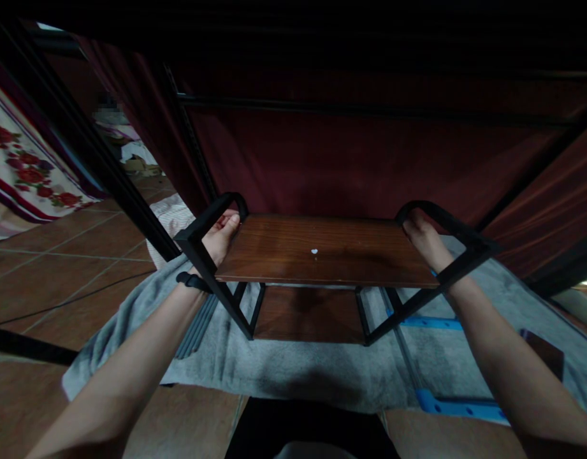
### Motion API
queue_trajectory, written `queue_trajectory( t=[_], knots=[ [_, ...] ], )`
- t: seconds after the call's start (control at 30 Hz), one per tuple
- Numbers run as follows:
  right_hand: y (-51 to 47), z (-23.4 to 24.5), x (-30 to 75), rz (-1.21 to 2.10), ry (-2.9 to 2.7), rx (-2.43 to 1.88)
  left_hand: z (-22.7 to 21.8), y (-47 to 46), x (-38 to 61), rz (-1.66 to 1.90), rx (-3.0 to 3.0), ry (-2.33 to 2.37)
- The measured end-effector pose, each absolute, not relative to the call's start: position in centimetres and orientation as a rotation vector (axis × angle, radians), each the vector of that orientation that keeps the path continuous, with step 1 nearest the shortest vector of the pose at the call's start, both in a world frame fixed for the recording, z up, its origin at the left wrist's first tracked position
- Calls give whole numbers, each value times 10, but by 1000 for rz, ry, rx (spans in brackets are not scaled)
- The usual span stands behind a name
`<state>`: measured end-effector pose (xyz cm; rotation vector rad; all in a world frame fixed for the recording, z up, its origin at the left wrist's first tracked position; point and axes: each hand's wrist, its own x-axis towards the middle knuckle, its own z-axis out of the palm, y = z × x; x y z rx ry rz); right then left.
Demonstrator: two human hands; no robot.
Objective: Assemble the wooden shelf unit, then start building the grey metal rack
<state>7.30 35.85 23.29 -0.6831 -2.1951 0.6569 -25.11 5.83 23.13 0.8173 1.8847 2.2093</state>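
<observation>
The two-tier wood-board rack (341,261) sits between the person's hands, over a grey blanket (255,370). The left hand (220,236) curls and the right hand (421,234) reaches, each at a far corner; how tightly they close cannot be told. Steadying seems underway; moving it calls for even, two-sided support.

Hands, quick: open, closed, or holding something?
Left hand: partly curled at left end of two-tier shelf; grip unclear.
Right hand: at its right end, grip hidden; can't tell open or closed.
</observation>
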Motion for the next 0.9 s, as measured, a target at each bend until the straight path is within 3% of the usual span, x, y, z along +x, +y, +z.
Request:
queue_trajectory(
  t=[0.17, 0.57, 0.8, 0.9],
  knots=[
    [353, 237, 73, 949, -2109, -719, 228, 57, -250, 2287, 910, 1888],
    [359, 224, 78, 556, -2177, -665, 227, 61, -241, 2332, 807, 1814],
    [349, 248, 75, 1284, -1999, -874, 224, 60, -247, 2347, 822, 1838],
    [343, 254, 72, 1348, -1975, -923, 223, 58, -249, 2344, 835, 1828]
  ],
)
